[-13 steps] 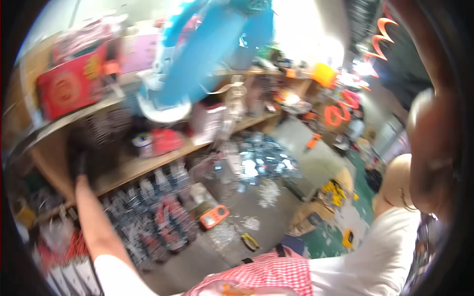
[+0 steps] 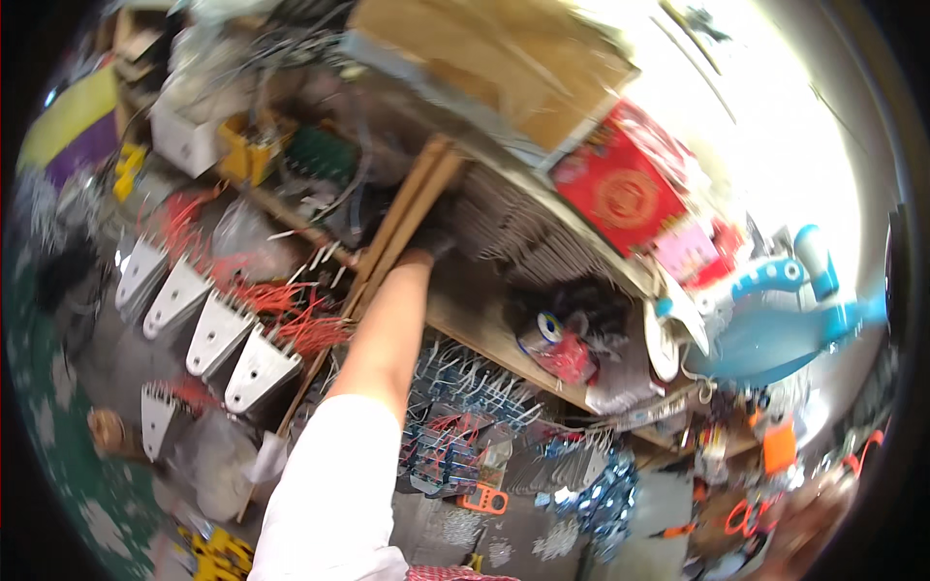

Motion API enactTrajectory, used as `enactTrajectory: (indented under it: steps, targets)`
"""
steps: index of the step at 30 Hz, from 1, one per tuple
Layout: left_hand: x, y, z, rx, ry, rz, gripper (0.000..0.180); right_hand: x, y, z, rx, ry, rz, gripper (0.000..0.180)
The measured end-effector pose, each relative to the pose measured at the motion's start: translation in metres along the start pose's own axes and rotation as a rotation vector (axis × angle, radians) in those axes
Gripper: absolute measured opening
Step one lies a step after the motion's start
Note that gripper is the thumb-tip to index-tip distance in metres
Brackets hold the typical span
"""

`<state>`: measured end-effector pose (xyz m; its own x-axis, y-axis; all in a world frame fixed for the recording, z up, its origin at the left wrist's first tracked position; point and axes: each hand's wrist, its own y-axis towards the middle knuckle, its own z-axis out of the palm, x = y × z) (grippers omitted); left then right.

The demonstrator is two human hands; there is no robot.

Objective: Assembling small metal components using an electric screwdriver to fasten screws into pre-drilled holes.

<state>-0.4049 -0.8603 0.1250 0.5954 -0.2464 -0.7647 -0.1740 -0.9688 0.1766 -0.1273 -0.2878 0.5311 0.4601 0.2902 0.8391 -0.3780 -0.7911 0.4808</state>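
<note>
Wooden shelf: a plank shelf (image 2: 484, 324) crosses the view on a slant, crowded with goods along its whole run.
Left hand: the left hand (image 2: 433, 244) reaches up, at the end of a bare forearm and white sleeve, to the shelf's front edge; it is dark and blurred, so I cannot tell whether the fingers are spread or closed.
Thing reached for: a stack of grey ribbed wire pieces (image 2: 518, 237) lies on the shelf just beside the hand, under a red square box (image 2: 620, 194).
Beside it: two upright wooden slats (image 2: 402, 228) touch or nearly touch the hand.
Right hand: out of sight.
Doing it well: judged from the crowding, grip low and draw straight out, so the red box stays put.
</note>
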Motion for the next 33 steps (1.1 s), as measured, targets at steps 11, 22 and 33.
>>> enactTrajectory:
  steps: [11, 22, 33]
  targets:
    - [0.011, -0.021, -0.033, 0.258, -0.055, -0.020, 0.072, -0.089, -0.015, 0.002, -0.061, -0.356, 0.704, 0.062]
    - [0.006, -0.039, -0.077, 0.465, -0.116, 0.156, 0.074, -0.356, 0.100, 0.029, -0.059, 0.536, 0.814, 0.045]
    - [0.005, -0.075, -0.086, 0.417, -0.313, 0.351, 0.071, -0.575, 0.281, 0.057, 0.048, 0.361, 0.080, 0.065]
